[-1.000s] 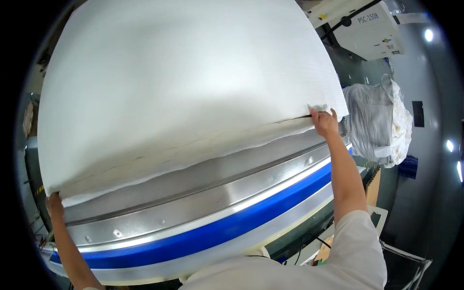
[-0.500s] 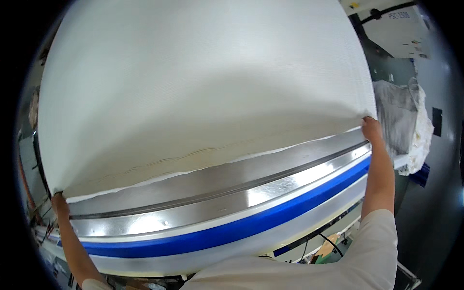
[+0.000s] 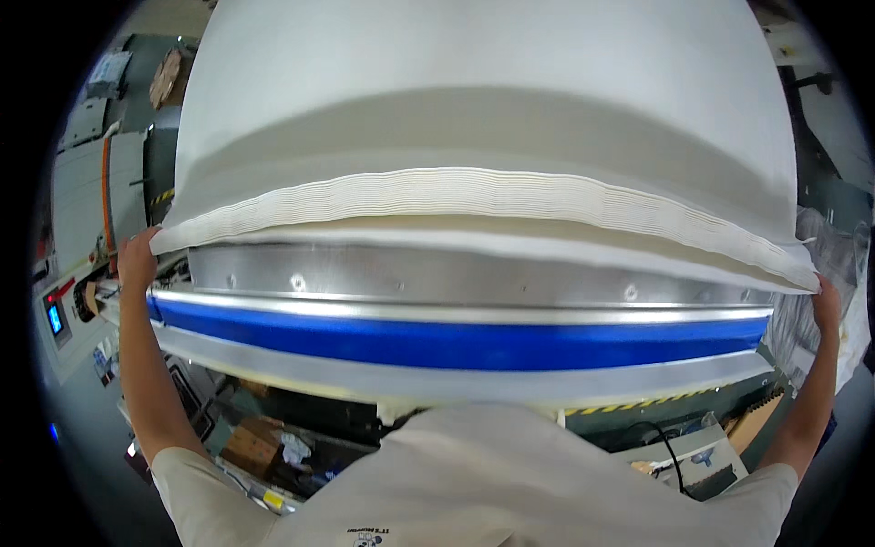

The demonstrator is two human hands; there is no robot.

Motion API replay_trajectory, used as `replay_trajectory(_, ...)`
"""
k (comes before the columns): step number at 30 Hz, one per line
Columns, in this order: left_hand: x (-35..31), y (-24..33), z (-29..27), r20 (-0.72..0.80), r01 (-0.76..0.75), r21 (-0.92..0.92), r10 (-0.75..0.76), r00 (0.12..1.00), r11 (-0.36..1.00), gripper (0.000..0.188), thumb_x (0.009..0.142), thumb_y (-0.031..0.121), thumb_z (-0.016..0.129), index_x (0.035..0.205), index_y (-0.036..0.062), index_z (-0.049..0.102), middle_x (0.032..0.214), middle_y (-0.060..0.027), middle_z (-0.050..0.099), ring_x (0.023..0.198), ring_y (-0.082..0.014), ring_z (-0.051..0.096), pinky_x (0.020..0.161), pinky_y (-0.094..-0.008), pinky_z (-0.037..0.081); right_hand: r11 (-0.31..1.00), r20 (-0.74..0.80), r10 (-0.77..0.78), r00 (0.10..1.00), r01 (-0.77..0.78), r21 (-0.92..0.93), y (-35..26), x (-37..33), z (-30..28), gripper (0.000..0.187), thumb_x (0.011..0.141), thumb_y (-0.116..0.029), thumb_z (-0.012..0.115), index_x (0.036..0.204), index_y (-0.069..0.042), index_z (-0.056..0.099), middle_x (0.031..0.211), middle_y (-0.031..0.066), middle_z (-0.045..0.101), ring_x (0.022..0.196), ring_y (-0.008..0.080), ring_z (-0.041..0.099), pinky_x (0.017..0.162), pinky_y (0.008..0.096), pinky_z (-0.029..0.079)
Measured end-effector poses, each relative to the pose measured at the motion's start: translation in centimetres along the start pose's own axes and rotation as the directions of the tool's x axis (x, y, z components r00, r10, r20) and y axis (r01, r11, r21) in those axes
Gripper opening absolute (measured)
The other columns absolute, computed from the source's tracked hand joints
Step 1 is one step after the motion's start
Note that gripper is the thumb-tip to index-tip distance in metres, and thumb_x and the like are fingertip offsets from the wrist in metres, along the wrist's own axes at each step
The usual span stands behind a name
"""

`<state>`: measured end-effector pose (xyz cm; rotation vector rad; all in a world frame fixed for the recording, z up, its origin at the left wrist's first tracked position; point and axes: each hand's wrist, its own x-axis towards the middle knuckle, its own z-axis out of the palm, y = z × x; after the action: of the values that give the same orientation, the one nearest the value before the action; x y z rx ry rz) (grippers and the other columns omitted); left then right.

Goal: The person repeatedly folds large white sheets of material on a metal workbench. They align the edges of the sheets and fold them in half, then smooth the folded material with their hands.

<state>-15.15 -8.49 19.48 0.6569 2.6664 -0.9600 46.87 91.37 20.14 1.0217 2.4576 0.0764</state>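
Observation:
A wide stack of white fabric sheets (image 3: 492,55) fills the far half of the view. Its near edge is lifted and bowed, showing many thin layers (image 3: 474,190) with a shadowed gap beneath them. My left hand (image 3: 138,260) is closed on the stack's near left corner, and my right hand (image 3: 827,305) grips the near right corner; the fingertips of both are partly hidden. Both arms are spread wide. Below the fabric edge runs a bare metal plate (image 3: 410,272) with small round fasteners along it.
A blue padded strip (image 3: 456,344) and a pale ledge (image 3: 474,381) run along the table's near side. At the left stands a machine panel with a small lit screen (image 3: 55,316). Clear plastic sheeting (image 3: 820,246) hangs at the right. Below lie a cardboard box (image 3: 252,444) and a black cable (image 3: 673,456).
The fabric's near edge went from slanting and lying low to nearly level and raised, with its layers showing. My left hand moved up in the view, my right hand lower and further right.

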Motion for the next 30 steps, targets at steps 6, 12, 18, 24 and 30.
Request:
replay_trajectory(6, -6.7, 0.8, 7.1, 0.170, -0.207, 0.005, 0.203, 0.964, 0.978, 0.031, 0.079, 0.004, 0.052, 0.103, 0.0159, 0.068, 0.105, -0.0051, 0.068, 0.101, -0.0264, 0.062, 0.107, -0.0497, 0.033, 0.949, 0.066, -0.204, 0.977, 0.214, -0.230, 6.2, -6.4, 5.1, 0.033, 0.078, -0.007, 0.057, 0.109, -0.012, 0.066, 0.094, 0.0169, 0.067, 0.090, 0.0379, 0.062, 0.081, 0.0461, 0.048)
replay_trajectory(12, -12.4, 4.8, 11.7, 0.580, -0.336, 0.129, 0.204, 0.789, 0.933, 0.025, 0.081, 0.009, 0.055, 0.099, 0.0161, 0.071, 0.105, -0.0058, 0.069, 0.105, -0.0241, 0.062, 0.105, -0.0471, 0.035, 0.850, 0.418, 0.007, 0.909, 0.214, -0.481, -0.5, -10.6, 8.8, 0.031, 0.076, -0.012, 0.060, 0.105, -0.017, 0.069, 0.099, 0.0123, 0.068, 0.094, 0.0292, 0.063, 0.087, 0.0397, 0.048)
replay_trajectory(18, -11.4, 7.3, 13.2, 0.762, -0.433, 0.185, 0.149, 0.630, 0.882, 0.018, 0.082, 0.015, 0.058, 0.094, 0.0133, 0.072, 0.106, -0.0062, 0.069, 0.103, -0.0258, 0.064, 0.087, -0.0462, 0.047, 0.786, 0.519, -0.076, 0.851, 0.372, -0.494, 0.3, -12.7, 13.1, 0.020, 0.086, -0.018, 0.054, 0.099, -0.013, 0.069, 0.093, 0.0100, 0.067, 0.093, 0.0299, 0.063, 0.081, 0.0435, 0.051)
replay_trajectory(24, -8.9, 9.6, 16.0, 0.794, -0.392, 0.139, 0.134, 0.593, 0.910, 0.020, 0.080, 0.023, 0.064, 0.092, 0.0098, 0.073, 0.103, -0.0085, 0.071, 0.095, -0.0281, 0.067, 0.075, -0.0432, 0.054, 0.795, 0.501, 0.006, 0.865, 0.300, -0.528, 4.4, -14.3, 17.3, 0.021, 0.091, -0.014, 0.049, 0.092, -0.005, 0.068, 0.095, 0.0132, 0.066, 0.094, 0.0315, 0.061, 0.087, 0.0451, 0.048)
replay_trajectory(30, -9.8, 6.8, 15.4, 0.619, -0.044, 0.204, -0.094, 0.780, 0.978, 0.021, 0.084, 0.015, 0.056, 0.096, 0.0094, 0.072, 0.106, -0.0099, 0.069, 0.098, -0.0295, 0.066, 0.080, -0.0431, 0.053, 0.848, 0.385, -0.114, 0.916, 0.292, -0.442, 4.1, -14.1, 18.7, 0.013, 0.082, -0.011, 0.053, 0.084, -0.007, 0.066, 0.088, 0.0161, 0.063, 0.088, 0.0357, 0.060, 0.080, 0.0475, 0.048)
